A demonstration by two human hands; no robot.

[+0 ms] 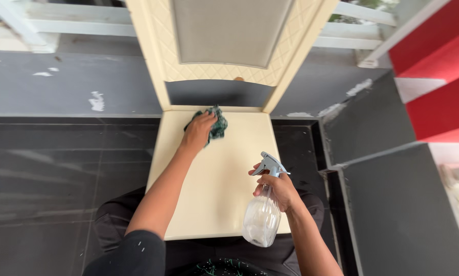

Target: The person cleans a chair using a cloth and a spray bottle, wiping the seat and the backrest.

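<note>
Here, left hand (197, 130) grip clamped on green cloth (215, 124) atop cream chair seat (214, 179); right hand (279, 190) grip clamped on clear spray bottle (261, 217).

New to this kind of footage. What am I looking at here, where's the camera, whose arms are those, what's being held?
There is one picture, taken by a camera worn on a person's head, looking down at their own two bare hands. No machine is involved.

Below the camera stands a cream plastic chair, its backrest pointing away toward a grey wall, on a dark tiled floor. The person's dark-clothed legs show under the near edge of the seat.

The left hand reaches to the far end of the seat and presses a crumpled green cloth onto it, near the backrest.

The right hand holds a clear spray bottle by its neck, over the seat's near right corner. The bottle has a pale blue trigger head.

Nothing else lies on the seat.
</note>
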